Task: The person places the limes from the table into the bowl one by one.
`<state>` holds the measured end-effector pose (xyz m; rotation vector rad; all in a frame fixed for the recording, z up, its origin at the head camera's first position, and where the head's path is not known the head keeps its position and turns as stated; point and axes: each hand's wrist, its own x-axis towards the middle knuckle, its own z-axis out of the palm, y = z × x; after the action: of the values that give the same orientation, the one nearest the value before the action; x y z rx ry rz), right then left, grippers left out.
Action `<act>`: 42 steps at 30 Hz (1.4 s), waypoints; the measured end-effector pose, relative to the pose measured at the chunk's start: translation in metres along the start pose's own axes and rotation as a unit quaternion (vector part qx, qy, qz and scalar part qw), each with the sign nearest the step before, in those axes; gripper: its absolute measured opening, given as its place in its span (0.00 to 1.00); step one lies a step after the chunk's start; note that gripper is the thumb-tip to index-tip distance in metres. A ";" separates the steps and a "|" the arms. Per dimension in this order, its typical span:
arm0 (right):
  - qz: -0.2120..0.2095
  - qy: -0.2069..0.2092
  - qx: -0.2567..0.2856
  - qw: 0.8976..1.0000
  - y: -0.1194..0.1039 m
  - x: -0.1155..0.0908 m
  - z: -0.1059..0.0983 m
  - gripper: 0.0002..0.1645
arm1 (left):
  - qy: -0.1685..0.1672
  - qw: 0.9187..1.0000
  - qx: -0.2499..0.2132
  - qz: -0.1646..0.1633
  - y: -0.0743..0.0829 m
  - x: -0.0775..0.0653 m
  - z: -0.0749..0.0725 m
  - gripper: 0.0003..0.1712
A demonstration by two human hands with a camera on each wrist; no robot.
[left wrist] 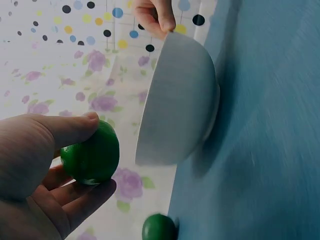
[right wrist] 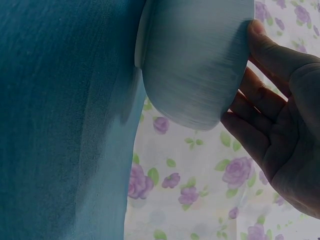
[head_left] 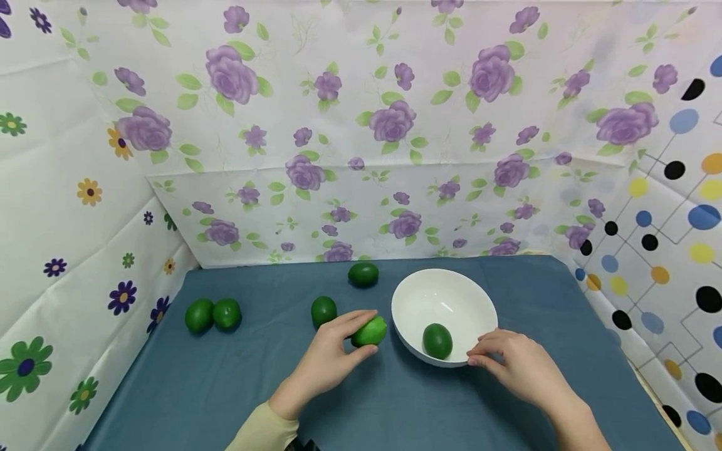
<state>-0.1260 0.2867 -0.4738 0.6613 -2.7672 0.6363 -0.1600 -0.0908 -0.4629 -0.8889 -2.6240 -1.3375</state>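
My left hand (head_left: 327, 362) holds a glossy green lime (head_left: 370, 331) between thumb and fingers, just left of a white bowl (head_left: 413, 300). In the left wrist view, the thumb lies on one side of the fruit and the fingertips on the other. Inside the bowl rests one darker green lime (head_left: 437, 341). At the bowl's near right edge, my right hand (head_left: 519, 366) pinches the rim. The right wrist view shows its thumb on the rim, with fingers against the bowl's far side.
Behind the left hand lies a lime (head_left: 324, 311), partly covered by the fingers. Another lime (head_left: 363, 274) is farther back, left of the bowl. Two limes (head_left: 199, 316) sit side by side at the left. Patterned cloth (head_left: 395, 125) hangs around the blue-covered table (head_left: 265, 288).
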 end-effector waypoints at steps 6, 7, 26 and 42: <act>-0.004 0.004 0.002 1.000 0.002 -0.002 0.000 0.09 | -0.003 0.999 -0.024 0.022 0.010 0.017 0.018 0.35; -0.004 0.005 0.002 1.000 0.002 -0.002 0.000 0.09 | -0.004 0.999 -0.026 0.023 0.010 0.019 0.021 0.35; 0.003 -0.008 0.006 1.000 0.000 0.000 -0.001 0.07 | 0.014 1.000 -0.001 0.025 0.017 0.045 0.050 0.33; 0.006 -0.009 0.004 1.000 0.001 0.001 0.000 0.07 | 0.014 0.999 0.017 0.035 0.023 0.054 0.061 0.33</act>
<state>-0.1270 0.2874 -0.4736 0.6542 -2.7890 0.6467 -0.1810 -0.0092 -0.4679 -0.9406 -2.5619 -1.2761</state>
